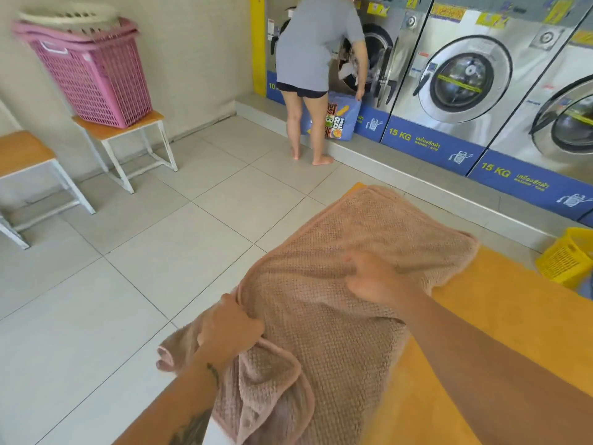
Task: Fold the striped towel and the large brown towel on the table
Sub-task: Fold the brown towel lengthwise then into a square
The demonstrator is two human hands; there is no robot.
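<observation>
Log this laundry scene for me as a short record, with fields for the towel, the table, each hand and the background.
towel: large brown waffle-textured towel, lying along the table, near-left end bunched and hanging off the edge
table: orange-topped table
left hand: grips the towel's left edge
right hand: on the towel's middle, blurred, grip unclear
striped towel: not in view
background: pink plastic lattice basket on a white-legged stool; another person at a steel washing machine
</observation>
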